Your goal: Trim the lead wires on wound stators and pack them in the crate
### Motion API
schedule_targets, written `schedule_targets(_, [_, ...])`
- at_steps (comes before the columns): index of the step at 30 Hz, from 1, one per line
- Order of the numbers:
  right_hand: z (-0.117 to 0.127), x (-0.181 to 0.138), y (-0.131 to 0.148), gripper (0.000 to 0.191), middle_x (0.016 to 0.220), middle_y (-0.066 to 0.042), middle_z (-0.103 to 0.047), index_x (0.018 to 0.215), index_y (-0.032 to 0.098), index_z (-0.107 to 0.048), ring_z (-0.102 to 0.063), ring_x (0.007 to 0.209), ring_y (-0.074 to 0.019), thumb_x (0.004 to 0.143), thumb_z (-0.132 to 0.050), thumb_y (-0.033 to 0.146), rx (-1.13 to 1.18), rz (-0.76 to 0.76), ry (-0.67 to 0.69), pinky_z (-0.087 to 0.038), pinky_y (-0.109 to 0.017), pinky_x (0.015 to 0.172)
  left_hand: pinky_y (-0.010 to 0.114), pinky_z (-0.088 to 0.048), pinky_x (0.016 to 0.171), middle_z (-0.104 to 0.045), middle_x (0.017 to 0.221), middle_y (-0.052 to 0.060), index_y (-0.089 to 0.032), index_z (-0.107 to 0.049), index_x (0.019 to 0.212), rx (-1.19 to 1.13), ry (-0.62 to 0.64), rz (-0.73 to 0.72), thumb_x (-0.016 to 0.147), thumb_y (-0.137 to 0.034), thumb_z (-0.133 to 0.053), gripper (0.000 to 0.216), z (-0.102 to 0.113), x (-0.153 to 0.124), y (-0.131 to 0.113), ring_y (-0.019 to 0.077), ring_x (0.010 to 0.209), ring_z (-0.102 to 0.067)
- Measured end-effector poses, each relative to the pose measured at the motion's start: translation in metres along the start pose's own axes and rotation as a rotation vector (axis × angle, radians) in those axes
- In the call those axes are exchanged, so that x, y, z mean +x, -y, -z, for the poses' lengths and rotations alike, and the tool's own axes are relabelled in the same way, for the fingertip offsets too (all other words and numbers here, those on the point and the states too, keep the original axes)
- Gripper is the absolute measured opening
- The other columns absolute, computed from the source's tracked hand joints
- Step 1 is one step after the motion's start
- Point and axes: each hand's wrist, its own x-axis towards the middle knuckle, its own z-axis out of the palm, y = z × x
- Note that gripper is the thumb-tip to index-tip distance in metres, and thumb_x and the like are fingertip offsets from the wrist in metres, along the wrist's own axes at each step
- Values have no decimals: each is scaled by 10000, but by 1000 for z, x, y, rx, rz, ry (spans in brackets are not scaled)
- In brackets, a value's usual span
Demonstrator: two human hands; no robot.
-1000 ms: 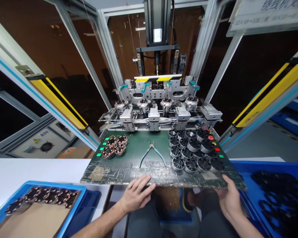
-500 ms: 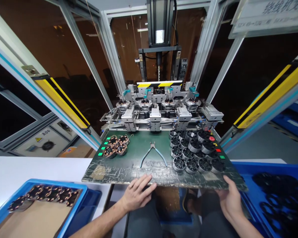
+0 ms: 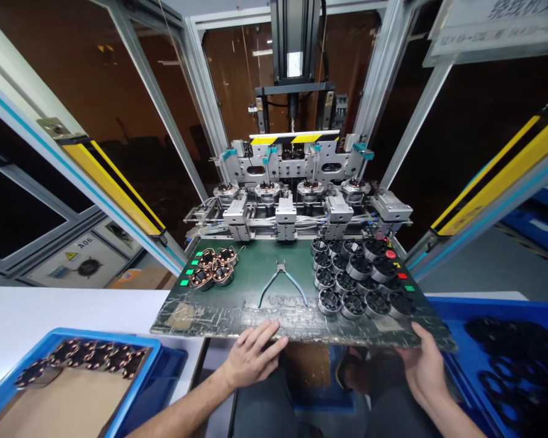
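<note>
My left hand (image 3: 251, 356) rests on the front edge of the green work board (image 3: 256, 304), fingers spread and flat, holding nothing. At the board's front right corner my right hand (image 3: 422, 362) lies with its fingers curled over the edge. Blue-handled pliers (image 3: 281, 283) lie in the middle of the board. Several copper-wound stators (image 3: 210, 267) sit at the board's left. Several bare black-and-silver stators (image 3: 356, 277) are grouped at its right.
Behind the board stands a winding machine (image 3: 296, 194) with several stations inside an aluminium frame with yellow light-curtain bars (image 3: 114, 188). A blue tray (image 3: 73, 383) with wound stators is at the lower left; a blue bin (image 3: 506, 359) of dark parts at the right.
The machine's upper carriage with the teal-tipped heads has risen a little. Both hands stay on the board's edge.
</note>
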Motion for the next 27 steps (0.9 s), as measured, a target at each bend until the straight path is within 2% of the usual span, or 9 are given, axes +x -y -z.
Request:
schedule_targets(10, [-3,-3,4,657,1034,2,-868,1183,238,-838,-833,1120,-346,606,-1020,495,18,2,-2,-707,-504,1023,363,-390,1303,-638,1747,26,-380,-792,1504,-22,6,5,946,-422,-874,565,-1,-2,0,233,1576,-597])
schedule_targets(17, [-1,-1,2,701,1160,-18,-876,1240,247,-821,-816,1203,-361,615,-1008,504,-1,3,-15,-707,-505,1019,366,-376,1327,-627,1759,26,-378,-786,1517,-28,4,6,941,-416,-877,585,-2,-3,-1,235,1601,-581])
schedule_targets(23, [2,3,-2,660,1146,-57,-877,1209,218,-819,-827,1192,-398,647,-967,533,-23,-22,4,-714,-543,994,377,-314,1386,-635,1751,25,-377,-796,1499,-12,-1,-7,963,-434,-858,542,-4,-4,1,227,1634,-552])
schedule_targets(27, [3,5,-3,652,1182,-50,-878,1222,229,-813,-829,1189,-389,659,-965,519,-23,-7,0,-715,-538,996,376,-302,1395,-625,1761,27,-373,-814,1468,-2,-3,-34,970,-435,-847,503,-3,-2,4,229,1691,-491])
